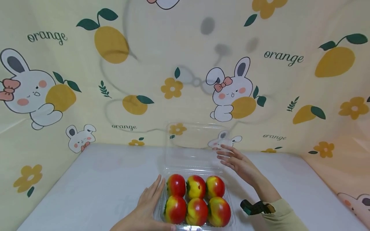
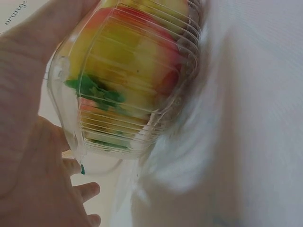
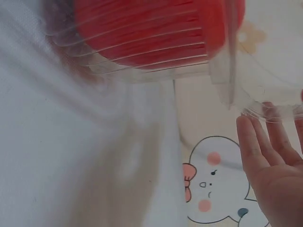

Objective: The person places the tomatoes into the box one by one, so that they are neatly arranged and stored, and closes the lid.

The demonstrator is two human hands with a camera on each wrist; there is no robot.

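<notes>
A clear plastic fruit box [image 1: 190,228] stands on the table with its lid [image 1: 188,157] raised upright at the back. Inside it, two rows of red-and-yellow fruits [image 1: 197,211] sit close together; green leaves [image 2: 99,92] show on one in the left wrist view. My left hand [image 1: 148,203] lies along the box's left side, fingers straight and thumb stretched along the front rim. At the lid's right edge is my right hand [image 1: 238,163], its fingers extended and slightly spread. The right wrist view shows those fingertips [image 3: 244,123] right at the lid's edge.
The box rests on a white-covered table [image 1: 115,179]. Behind it hangs a cream backdrop [image 1: 156,48] printed with rabbits, oranges and flowers, and more of it rises at both sides. A dark strap device [image 1: 254,207] sits at the right wrist over a light sleeve [image 1: 284,215].
</notes>
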